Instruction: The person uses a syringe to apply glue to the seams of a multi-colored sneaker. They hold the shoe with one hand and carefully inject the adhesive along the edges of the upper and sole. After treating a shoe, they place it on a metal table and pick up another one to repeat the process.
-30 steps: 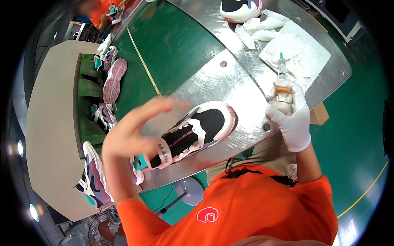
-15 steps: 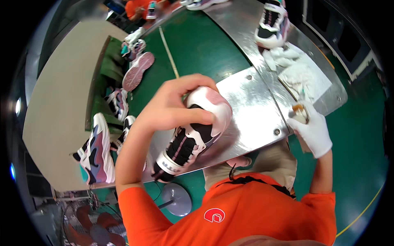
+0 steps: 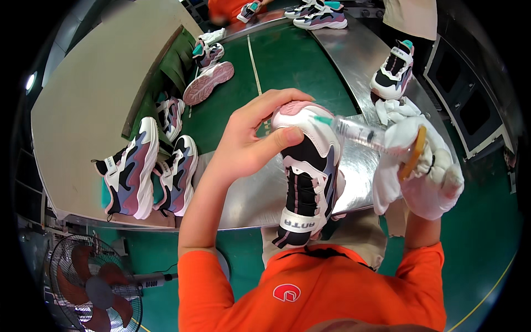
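My left hand [image 3: 249, 135], bare, grips a white, black, pink and purple sneaker [image 3: 301, 188] by its toe, thumb on the upper and fingers over the front. The toe points away from me and the strap end is nearest me. In my white-gloved right hand [image 3: 426, 182] is a clear syringe [image 3: 359, 133] with a green tip and an amber flange. The tip lies at the toe's upper edge; whether it touches I cannot tell. White cloth [image 3: 387, 191] hangs beside the gloved fingers.
Several similar sneakers [image 3: 133, 171] stand at the left near a green flap [image 3: 174, 72]. One sneaker [image 3: 394, 72] and white cloths [image 3: 395, 110] sit on the metal bench [image 3: 249, 193] at the right. A green conveyor belt [image 3: 293, 66] runs ahead. A fan [image 3: 99, 293] stands lower left. Another person [image 3: 224, 11] works beyond.
My right hand has come from the bench's right side to the sneaker's toe with the syringe. The sneaker has shifted right and turned straighter in my left hand. The head view has shifted too.
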A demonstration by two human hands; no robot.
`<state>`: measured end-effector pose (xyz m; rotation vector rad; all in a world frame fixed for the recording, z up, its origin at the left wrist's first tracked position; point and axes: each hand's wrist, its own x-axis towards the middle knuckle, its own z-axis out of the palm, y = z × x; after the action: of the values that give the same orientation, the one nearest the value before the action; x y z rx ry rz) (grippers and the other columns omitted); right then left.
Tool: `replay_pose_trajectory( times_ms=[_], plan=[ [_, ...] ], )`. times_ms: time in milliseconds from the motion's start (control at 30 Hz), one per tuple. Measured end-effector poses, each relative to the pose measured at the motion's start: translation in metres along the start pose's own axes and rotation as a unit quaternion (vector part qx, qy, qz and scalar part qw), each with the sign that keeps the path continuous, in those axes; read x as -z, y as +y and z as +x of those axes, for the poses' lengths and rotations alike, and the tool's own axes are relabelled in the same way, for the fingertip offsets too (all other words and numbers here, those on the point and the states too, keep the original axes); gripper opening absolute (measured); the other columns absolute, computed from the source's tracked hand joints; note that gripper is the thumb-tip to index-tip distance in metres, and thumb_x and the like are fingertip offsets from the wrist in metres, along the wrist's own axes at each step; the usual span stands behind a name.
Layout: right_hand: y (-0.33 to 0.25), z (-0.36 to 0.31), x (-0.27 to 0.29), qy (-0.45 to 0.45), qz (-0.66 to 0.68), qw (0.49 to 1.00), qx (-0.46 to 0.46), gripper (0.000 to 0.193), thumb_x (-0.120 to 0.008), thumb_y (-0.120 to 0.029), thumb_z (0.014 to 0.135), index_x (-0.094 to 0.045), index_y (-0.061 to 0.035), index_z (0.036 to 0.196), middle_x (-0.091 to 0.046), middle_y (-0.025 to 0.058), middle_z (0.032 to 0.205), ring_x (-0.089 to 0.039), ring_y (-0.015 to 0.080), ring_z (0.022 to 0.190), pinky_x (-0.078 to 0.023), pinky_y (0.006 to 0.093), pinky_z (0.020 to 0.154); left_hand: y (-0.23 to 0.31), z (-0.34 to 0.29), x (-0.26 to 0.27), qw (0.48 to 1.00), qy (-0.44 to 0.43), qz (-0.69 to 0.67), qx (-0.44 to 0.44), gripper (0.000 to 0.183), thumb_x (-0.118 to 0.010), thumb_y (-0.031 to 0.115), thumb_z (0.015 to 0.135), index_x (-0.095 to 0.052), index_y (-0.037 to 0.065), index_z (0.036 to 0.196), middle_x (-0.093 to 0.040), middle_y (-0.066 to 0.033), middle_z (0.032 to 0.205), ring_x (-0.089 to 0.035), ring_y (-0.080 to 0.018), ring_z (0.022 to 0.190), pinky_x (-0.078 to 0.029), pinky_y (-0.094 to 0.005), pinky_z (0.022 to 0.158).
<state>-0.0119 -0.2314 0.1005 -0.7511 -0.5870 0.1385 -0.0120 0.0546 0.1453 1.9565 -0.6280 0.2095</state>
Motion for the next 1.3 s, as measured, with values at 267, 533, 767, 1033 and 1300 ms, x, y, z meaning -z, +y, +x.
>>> replay_pose_trajectory(
  times_ms=[267,533,767,1033,1300],
  plan=[
    [0.012,0.015,-0.006,-0.016,-0.017,1.000,-0.007,0.045,-0.065,-0.023,0.078,-0.055,0.0120,0.103,-0.059,0.0107,0.079,-0.056,0.0202,0.061,-0.049,0.0303,0.058,0.000,-0.003,0.003,1.000,0.001,-0.005,0.003,0.053,-0.071,0.030,0.082,-0.056,-0.004,0.121,-0.059,-0.0095,0.113,-0.056,-0.0174,0.105,-0.042,-0.0299,0.094],
    [0.024,0.027,-0.005,-0.030,-0.057,0.998,-0.025,0.045,-0.066,-0.022,0.076,-0.055,0.0134,0.101,-0.058,0.0101,0.081,-0.055,0.0201,0.066,-0.048,0.0287,0.062,-0.016,-0.011,0.011,0.999,0.022,-0.027,0.006,0.060,-0.070,0.032,0.085,-0.051,-0.007,0.126,-0.061,-0.0131,0.116,-0.059,-0.0191,0.105,-0.047,-0.0311,0.092],
    [0.052,0.037,0.012,-0.059,-0.137,0.988,-0.051,0.041,-0.065,-0.018,0.077,-0.056,0.0117,0.102,-0.059,0.0084,0.086,-0.056,0.0194,0.073,-0.048,0.0281,0.067,-0.036,-0.019,0.014,0.990,0.095,-0.101,-0.013,0.050,-0.072,0.027,0.084,-0.057,-0.003,0.121,-0.063,-0.0094,0.113,-0.059,-0.0168,0.104,-0.046,-0.0292,0.092],
    [0.078,0.049,-0.009,-0.020,-0.178,0.968,-0.177,0.039,-0.062,-0.018,0.079,-0.056,0.0103,0.106,-0.062,0.0096,0.090,-0.059,0.0182,0.080,-0.049,0.0285,0.072,-0.079,-0.044,0.027,0.969,0.206,-0.137,0.005,0.058,-0.068,0.036,0.088,-0.054,-0.006,0.125,-0.063,-0.0117,0.114,-0.060,-0.0179,0.104,-0.046,-0.0303,0.092],
    [0.107,0.048,-0.009,-0.023,-0.123,0.967,-0.223,0.039,-0.062,-0.018,0.078,-0.056,0.0108,0.104,-0.061,0.0102,0.087,-0.058,0.0184,0.076,-0.049,0.0282,0.067,-0.118,-0.069,0.026,0.940,0.276,-0.195,0.043,0.059,-0.060,0.036,0.094,-0.047,-0.009,0.130,-0.058,-0.0151,0.122,-0.056,-0.0206,0.113,-0.042,-0.0322,0.099]
  ],
)
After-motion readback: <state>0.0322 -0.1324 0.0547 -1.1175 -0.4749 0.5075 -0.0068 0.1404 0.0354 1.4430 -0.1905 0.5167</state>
